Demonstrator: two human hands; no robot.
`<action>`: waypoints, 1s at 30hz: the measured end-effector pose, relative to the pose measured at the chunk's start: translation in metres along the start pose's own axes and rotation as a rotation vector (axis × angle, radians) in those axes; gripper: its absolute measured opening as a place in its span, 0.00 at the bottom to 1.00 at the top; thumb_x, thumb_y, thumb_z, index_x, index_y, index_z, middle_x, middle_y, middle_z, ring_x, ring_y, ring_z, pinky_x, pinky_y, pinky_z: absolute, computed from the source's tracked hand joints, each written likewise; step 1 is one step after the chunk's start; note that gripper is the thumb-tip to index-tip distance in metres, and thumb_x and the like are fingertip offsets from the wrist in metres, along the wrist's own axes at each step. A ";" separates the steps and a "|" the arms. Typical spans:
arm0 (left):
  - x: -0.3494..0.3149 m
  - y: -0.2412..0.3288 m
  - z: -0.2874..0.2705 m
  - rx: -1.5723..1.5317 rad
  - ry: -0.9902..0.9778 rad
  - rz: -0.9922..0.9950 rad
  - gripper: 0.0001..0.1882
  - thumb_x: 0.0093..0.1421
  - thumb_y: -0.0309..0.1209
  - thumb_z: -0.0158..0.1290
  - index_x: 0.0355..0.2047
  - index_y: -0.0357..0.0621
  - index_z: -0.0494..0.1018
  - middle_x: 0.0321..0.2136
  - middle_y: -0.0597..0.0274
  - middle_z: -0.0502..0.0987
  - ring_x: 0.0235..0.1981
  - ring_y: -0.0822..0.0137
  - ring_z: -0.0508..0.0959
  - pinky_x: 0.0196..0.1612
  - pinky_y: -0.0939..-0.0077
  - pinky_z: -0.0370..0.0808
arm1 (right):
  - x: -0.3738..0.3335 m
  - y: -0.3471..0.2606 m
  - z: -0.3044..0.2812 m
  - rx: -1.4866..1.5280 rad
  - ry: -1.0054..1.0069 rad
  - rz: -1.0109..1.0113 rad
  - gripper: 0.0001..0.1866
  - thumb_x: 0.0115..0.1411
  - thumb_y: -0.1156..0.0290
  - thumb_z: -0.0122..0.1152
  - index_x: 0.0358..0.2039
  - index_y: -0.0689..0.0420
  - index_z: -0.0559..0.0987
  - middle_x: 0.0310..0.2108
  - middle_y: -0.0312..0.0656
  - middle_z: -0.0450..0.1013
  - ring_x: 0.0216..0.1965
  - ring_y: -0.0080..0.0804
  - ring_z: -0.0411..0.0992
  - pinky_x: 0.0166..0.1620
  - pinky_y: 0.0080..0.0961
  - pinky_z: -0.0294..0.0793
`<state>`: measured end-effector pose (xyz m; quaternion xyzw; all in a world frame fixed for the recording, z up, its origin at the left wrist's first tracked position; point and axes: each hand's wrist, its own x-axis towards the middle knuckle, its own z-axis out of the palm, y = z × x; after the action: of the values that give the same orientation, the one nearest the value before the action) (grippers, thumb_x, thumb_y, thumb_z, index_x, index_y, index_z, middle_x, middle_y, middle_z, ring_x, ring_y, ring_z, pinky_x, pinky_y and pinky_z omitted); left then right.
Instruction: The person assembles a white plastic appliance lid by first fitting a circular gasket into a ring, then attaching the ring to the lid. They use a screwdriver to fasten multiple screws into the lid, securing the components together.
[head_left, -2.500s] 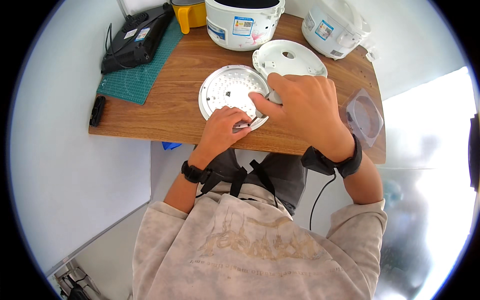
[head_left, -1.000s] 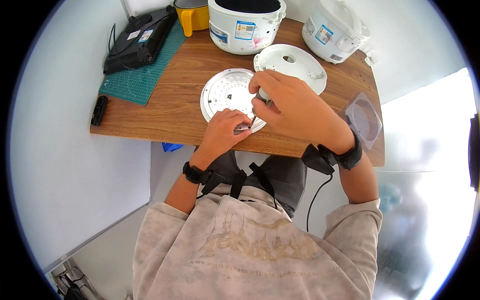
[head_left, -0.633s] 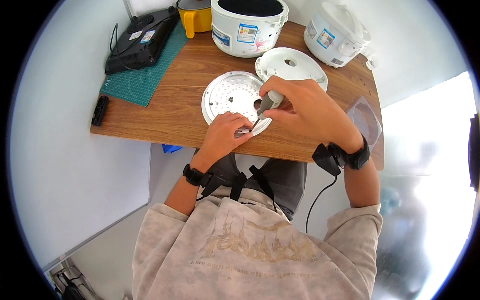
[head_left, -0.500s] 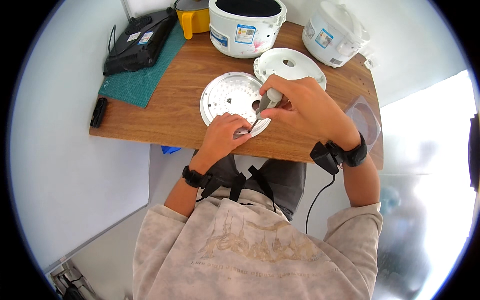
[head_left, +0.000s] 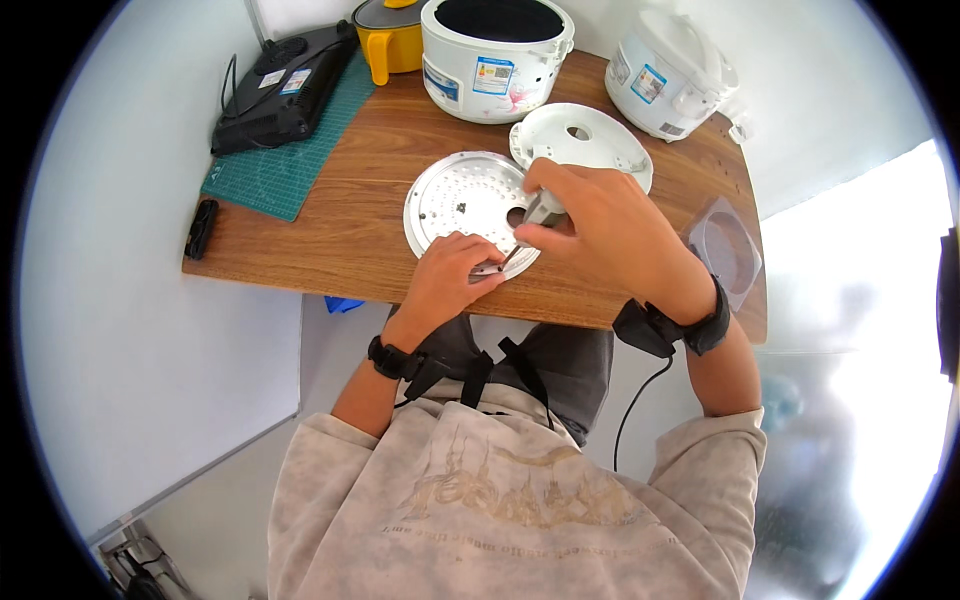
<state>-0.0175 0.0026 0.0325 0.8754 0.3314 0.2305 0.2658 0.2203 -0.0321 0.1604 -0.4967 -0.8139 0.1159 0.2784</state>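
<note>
A perforated round metal disc [head_left: 455, 190] with a hole near its right side lies flat on the table. My right hand [head_left: 625, 230] wraps around the grey handle of a screwdriver [head_left: 543, 210], tilted with its tip down at the disc's near edge. Beside that tip, my left hand [head_left: 455, 272] grips the disc's near rim between thumb and fingers. A small dark spot shows at the tip, too small to name. Just behind the disc lies a white plastic lid shell [head_left: 590, 143], partly hidden by my right hand.
A white rice cooker body [head_left: 495, 75] stands at the back, a closed white rice cooker [head_left: 665, 80] to its right. Left are a yellow pot [head_left: 395, 45], a black appliance [head_left: 275, 95] on a green cutting mat [head_left: 265, 185], and a black object [head_left: 201, 230]. A clear plastic tray [head_left: 728, 250] lies right.
My right hand has turned slightly around the screwdriver handle, hiding more of it. The tip stays at the disc's near edge, and my left hand keeps its place. The whole view has shifted a little.
</note>
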 end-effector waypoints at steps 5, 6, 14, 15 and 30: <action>-0.001 0.000 0.002 0.023 0.021 0.019 0.09 0.56 0.35 0.65 0.37 0.49 0.80 0.36 0.68 0.81 0.42 0.59 0.77 0.48 0.63 0.71 | -0.003 -0.018 -0.013 -0.105 -0.137 0.024 0.19 0.59 0.63 0.68 0.43 0.60 0.73 0.31 0.50 0.75 0.31 0.55 0.77 0.34 0.43 0.76; -0.001 0.000 0.002 0.018 0.020 0.018 0.09 0.56 0.35 0.65 0.37 0.49 0.80 0.36 0.68 0.81 0.41 0.59 0.77 0.48 0.63 0.71 | -0.003 -0.020 -0.016 -0.095 -0.177 0.036 0.18 0.59 0.65 0.67 0.44 0.60 0.73 0.34 0.49 0.74 0.33 0.54 0.77 0.36 0.43 0.76; -0.001 -0.001 0.003 -0.006 0.014 0.008 0.09 0.57 0.35 0.65 0.37 0.49 0.80 0.37 0.69 0.80 0.41 0.60 0.76 0.48 0.63 0.72 | 0.008 -0.009 -0.011 0.028 -0.212 -0.133 0.15 0.54 0.81 0.60 0.43 0.64 0.72 0.40 0.53 0.71 0.39 0.55 0.75 0.38 0.44 0.76; -0.001 -0.001 0.003 -0.003 0.010 0.004 0.09 0.57 0.35 0.64 0.37 0.49 0.80 0.37 0.69 0.80 0.41 0.60 0.76 0.48 0.63 0.72 | 0.010 -0.009 -0.012 0.023 -0.220 -0.130 0.16 0.54 0.81 0.60 0.43 0.64 0.72 0.40 0.53 0.71 0.39 0.55 0.75 0.39 0.44 0.76; -0.001 0.000 0.001 0.008 0.012 0.025 0.10 0.57 0.35 0.65 0.38 0.47 0.81 0.38 0.68 0.82 0.42 0.59 0.77 0.47 0.63 0.72 | 0.013 -0.015 -0.015 0.021 -0.257 -0.079 0.14 0.54 0.79 0.60 0.42 0.67 0.73 0.40 0.56 0.72 0.37 0.56 0.76 0.39 0.44 0.77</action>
<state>-0.0175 0.0011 0.0316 0.8792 0.3230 0.2377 0.2572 0.2128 -0.0299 0.1842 -0.4424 -0.8604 0.1762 0.1815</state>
